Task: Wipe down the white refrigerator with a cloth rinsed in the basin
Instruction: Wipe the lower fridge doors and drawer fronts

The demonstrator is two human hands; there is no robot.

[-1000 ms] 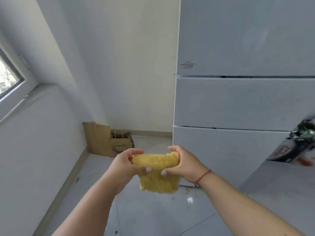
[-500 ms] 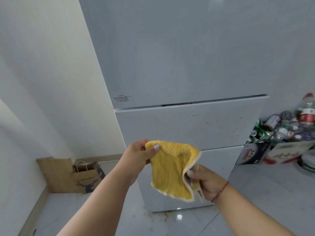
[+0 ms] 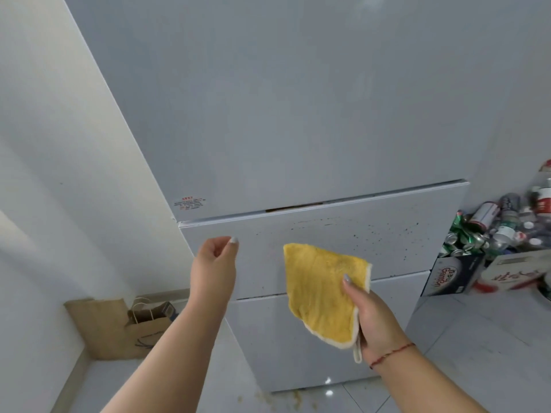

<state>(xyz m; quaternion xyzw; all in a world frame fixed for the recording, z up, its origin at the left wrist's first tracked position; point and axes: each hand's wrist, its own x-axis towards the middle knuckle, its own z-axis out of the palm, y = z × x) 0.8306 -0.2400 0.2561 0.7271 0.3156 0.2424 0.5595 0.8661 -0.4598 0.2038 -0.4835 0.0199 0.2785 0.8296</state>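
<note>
Refrigerator ahead, hands raised before its middle door.

My right hand [image 3: 371, 315] holds the cloth [image 3: 320, 293] in front of the refrigerator [image 3: 298, 114], across the seam between middle and lower doors. My left hand [image 3: 214, 257] is raised to the left of the cloth, apart from it, before the middle door's left edge. Paper bag [image 3: 143, 329] on the floor [image 3: 477, 338], left of the refrigerator, against the wall [image 3: 59, 144]. Cartons [image 3: 453, 272] with cans and bottles [image 3: 492, 225] piled on them sit to the refrigerator's right.

Yellow cloth [image 3: 323, 293] (pale edging), white refrigerator [image 3: 298, 114] with dark specks, brown paper bag [image 3: 146, 333]
</note>
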